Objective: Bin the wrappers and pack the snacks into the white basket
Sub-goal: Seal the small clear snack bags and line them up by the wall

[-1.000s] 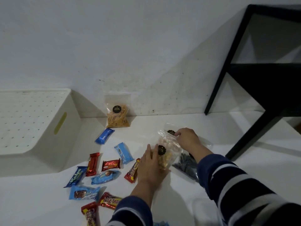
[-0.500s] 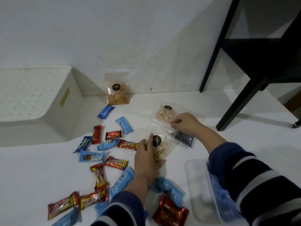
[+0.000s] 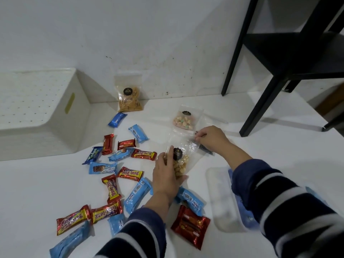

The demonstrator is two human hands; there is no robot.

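The clear nut pouch [image 3: 179, 161] lies flat on the counter [image 3: 37, 183], to the right of the scattered bar cluster and well right of the white basket [image 3: 42, 108]. All positions below are given relative to this pouch.

Left hand [image 3: 167, 175]: fingers extend flat along the pouch's left edge and the thumb wraps under its lower end. The grip holds the filled, heavy end, most likely to steady the contents.

Right hand [image 3: 210, 136]: fingers are curled and pinch the pouch's empty upper corner. The grip is narrow and takes only film, most likely to keep the limp top from folding over.

Orientation: the long axis runs from the near end, under the left hand, away toward the wall and slightly right. The nuts sit in the near half; the sealed top points away. The round black label [image 3: 177, 153] faces up.

Surrounding items:
- A pouch of pastel sweets [image 3: 184, 120] lies just beyond the top edge.
- A dark packet [image 3: 204, 148] lies just right, partly under the right wrist.
- A pouch of yellow sticks [image 3: 130, 97] leans against the wall, beyond and to the left.
- Red bars, e.g. a beng-beng bar [image 3: 130, 173], and blue bars lie to the left and nearer.
- A translucent lid [image 3: 221, 198] lies nearer and right.

The basket appears to stand base-up; judged so, it needs turning over before packing.
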